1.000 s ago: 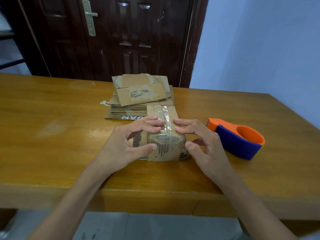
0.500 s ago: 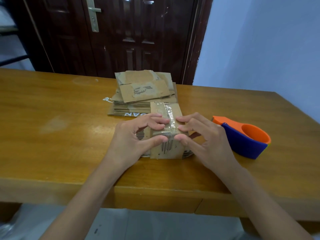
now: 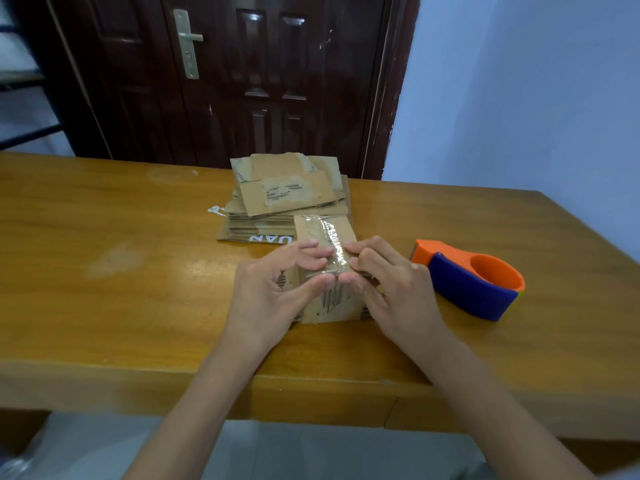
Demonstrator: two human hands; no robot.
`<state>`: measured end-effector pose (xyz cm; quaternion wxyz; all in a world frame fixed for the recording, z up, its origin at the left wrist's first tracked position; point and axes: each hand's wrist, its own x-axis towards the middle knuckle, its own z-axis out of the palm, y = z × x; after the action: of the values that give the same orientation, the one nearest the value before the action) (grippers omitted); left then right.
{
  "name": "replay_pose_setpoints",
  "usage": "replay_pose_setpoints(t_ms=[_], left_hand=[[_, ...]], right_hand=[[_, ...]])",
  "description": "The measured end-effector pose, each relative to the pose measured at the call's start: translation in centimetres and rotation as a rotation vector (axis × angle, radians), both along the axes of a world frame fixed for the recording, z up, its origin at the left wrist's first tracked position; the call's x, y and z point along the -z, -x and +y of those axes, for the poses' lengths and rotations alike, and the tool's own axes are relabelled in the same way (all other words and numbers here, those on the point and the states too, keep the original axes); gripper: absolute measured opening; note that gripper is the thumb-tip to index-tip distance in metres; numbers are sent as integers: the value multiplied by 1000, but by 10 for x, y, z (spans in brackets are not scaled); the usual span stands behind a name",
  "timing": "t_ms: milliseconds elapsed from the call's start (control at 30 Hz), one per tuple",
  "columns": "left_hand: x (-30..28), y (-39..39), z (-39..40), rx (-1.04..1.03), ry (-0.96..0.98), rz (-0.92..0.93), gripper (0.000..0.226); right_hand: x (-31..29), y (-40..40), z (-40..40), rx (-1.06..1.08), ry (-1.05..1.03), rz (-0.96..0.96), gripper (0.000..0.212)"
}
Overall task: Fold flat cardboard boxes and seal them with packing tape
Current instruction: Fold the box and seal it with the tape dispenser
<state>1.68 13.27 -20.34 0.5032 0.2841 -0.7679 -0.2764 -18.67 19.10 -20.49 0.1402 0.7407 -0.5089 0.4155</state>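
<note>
A small folded cardboard box [image 3: 332, 299] stands on the wooden table [image 3: 138, 289], with a strip of clear packing tape [image 3: 334, 242] running over its top and down the near face. My left hand [image 3: 273, 292] grips the box from the left, fingers on top and thumb on the near face. My right hand [image 3: 388, 289] grips it from the right, fingertips on the tape at the top front edge. Both thumbs meet at that edge. A stack of flat cardboard boxes [image 3: 287, 195] lies just behind.
An orange and blue tape dispenser [image 3: 474, 280] lies on the table right of my right hand. A dark wooden door [image 3: 242, 81] stands behind the table, a pale wall to its right. The table's near edge runs under my forearms.
My thumbs have moved together along the box's top front edge, over the tape. The box has stayed in place; the camera has shifted slightly.
</note>
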Motion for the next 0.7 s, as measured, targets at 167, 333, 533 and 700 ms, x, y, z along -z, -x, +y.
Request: replay_pose_setpoints(t_ms=[167,333,533,700], left_hand=[[-10,15,43,-225,238,-209,30],[-35,14,84,-86,286,-260,32],[-67,-33,2,70,92,-297,29],[-42,-57,-29,196,35,-485,28]], right_hand=[[-14,17,14,-32,-158,-102,34],[-57,8,32,225,-210,167,60],[-69,-5,37,363,-371,233,62],[-61,1,25,340,-575,198,57]])
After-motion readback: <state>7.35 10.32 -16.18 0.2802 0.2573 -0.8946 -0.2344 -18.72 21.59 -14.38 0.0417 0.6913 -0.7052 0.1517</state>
